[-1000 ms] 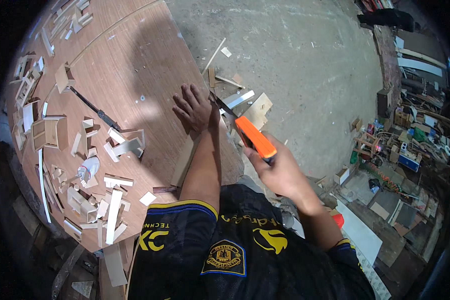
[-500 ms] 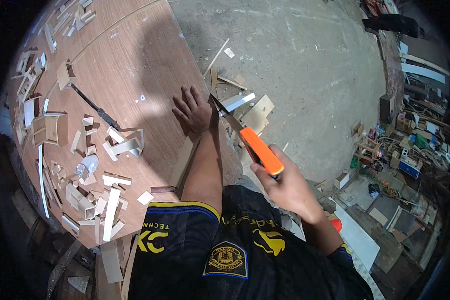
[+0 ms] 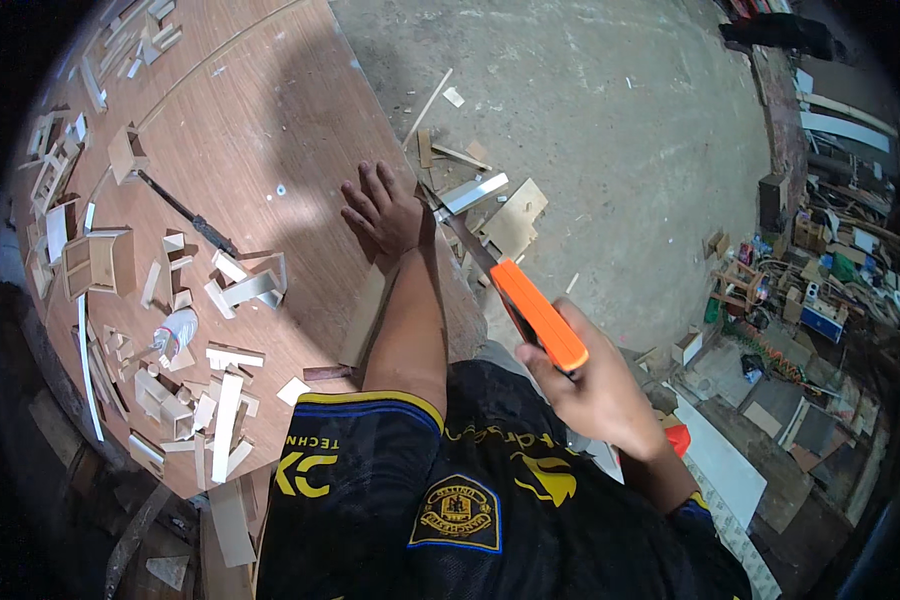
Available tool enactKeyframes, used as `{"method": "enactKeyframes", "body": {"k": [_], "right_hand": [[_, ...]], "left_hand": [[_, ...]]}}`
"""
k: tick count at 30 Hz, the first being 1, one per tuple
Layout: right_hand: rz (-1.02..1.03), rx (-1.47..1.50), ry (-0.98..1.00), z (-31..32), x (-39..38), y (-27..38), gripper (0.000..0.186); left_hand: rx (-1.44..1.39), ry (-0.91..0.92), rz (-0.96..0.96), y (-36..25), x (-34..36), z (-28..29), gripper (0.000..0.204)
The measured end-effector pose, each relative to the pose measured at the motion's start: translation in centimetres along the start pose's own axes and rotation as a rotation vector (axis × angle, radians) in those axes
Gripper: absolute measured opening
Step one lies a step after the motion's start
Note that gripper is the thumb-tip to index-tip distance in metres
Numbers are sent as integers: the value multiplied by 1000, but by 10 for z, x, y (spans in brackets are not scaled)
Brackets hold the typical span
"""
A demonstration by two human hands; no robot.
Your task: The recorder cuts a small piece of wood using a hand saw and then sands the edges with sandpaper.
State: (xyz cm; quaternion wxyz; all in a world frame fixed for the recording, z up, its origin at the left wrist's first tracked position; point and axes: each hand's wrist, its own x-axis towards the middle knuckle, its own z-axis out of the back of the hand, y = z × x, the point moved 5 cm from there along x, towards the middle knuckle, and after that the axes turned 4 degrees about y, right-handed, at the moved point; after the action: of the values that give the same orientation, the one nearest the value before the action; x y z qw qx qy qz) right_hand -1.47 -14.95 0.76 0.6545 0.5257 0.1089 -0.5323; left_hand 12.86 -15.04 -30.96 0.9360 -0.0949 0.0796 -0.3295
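Observation:
My left hand (image 3: 390, 215) presses palm down, fingers spread, at the right edge of the wooden tabletop (image 3: 250, 120), on or beside a long pale wooden strip (image 3: 362, 320) that runs under my forearm. My right hand (image 3: 610, 395) is closed around the orange handle (image 3: 538, 312) of a saw, whose dark blade (image 3: 475, 243) angles up-left to the edge beside my left fingers. What the blade touches there is too small to tell. A dark, long tool (image 3: 210, 230) lies farther left among small wooden pieces.
Wood offcuts, small boxes (image 3: 98, 262) and a plastic bottle (image 3: 178, 330) cover the table's left part. Below its right edge, a concrete floor (image 3: 600, 120) holds scraps (image 3: 515, 215). Timber, tools and clutter (image 3: 820, 250) line the right side, with a white board (image 3: 720, 455) at lower right.
My right hand and the saw have moved down and to the right, toward my body, across the last second. My left hand has stayed at the table's edge, fingers spread.

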Motion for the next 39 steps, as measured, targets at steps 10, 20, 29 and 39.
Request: {"method": "enactKeyframes", "body": {"k": [10, 20, 29, 39], "right_hand": [[167, 22, -202, -36, 50, -52, 22], [-89, 0, -30, -2, -3, -3, 26], [121, -10, -191, -37, 45, -55, 23], [-63, 20, -60, -15, -17, -17, 26]], "left_hand": [[-94, -24, -35, -14, 2, 4, 57], [-101, 6, -1, -3, 0, -2, 66], [-142, -91, -23, -16, 3, -6, 54], [173, 86, 25, 0, 1, 0, 70]]}}
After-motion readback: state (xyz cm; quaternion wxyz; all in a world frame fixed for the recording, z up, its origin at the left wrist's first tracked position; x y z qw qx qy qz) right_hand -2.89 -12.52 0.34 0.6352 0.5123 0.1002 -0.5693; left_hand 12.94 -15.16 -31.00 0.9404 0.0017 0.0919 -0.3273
